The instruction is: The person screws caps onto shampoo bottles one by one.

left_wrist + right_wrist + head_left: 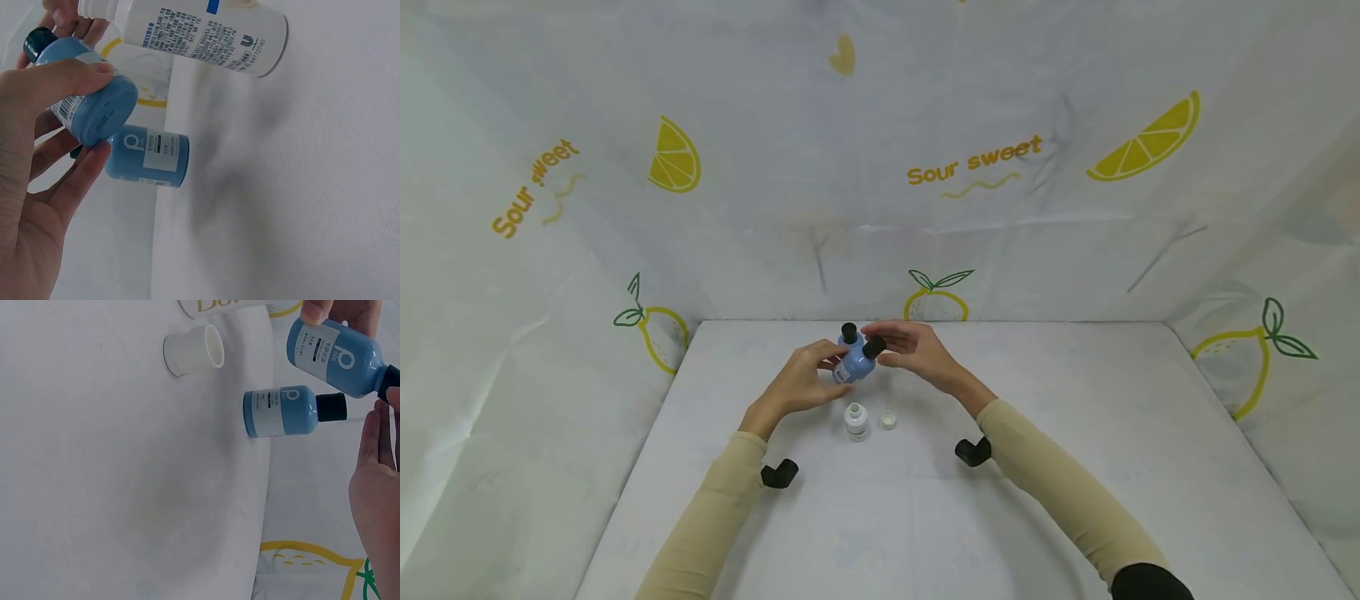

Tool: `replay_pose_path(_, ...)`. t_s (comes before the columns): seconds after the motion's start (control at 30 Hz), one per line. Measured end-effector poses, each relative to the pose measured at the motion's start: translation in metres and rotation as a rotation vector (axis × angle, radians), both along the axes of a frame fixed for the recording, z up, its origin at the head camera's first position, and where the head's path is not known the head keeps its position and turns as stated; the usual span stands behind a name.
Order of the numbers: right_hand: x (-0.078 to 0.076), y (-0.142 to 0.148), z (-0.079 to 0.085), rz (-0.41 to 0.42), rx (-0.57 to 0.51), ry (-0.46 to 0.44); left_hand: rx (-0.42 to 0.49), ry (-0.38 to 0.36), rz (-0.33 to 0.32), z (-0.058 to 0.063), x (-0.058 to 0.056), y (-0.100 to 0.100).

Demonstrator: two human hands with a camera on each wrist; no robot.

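Left grip (pixel 799 379) grasped one tilted blue bottle (pixel 855 365), raised above the surface (pixel 1060 400); right grip (pixel 923 352) at its black cap (pixel 874 347), clasped or not I could not tell. Behind stood a second blue bottle (pixel 281 411), capped; in front, one uncapped white bottle (pixel 856 425), a white cap (pixel 889 421) just beside it.

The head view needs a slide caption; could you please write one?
Left hand holds a tilted blue bottle, right hand near its black cap.
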State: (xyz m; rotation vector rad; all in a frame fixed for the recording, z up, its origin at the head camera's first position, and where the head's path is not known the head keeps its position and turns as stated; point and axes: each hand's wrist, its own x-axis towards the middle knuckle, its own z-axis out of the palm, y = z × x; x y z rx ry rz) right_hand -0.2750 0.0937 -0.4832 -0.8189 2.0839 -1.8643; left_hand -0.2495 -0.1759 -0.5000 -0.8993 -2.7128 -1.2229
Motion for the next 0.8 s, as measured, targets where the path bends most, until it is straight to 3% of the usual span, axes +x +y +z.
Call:
replay_pose_path(0.17,0.0,0.0022,-0.0025,0.02,-0.053,0.009,-0.011,0.005,0.012,0.0014,0.0009,-0.0004)
replay_pose_path(0.8,0.0044,-0.003,-0.0044,-0.107,-0.005,-0.008,-0.005,-0.024,0.012,0.0006,0.0023,0.0001)
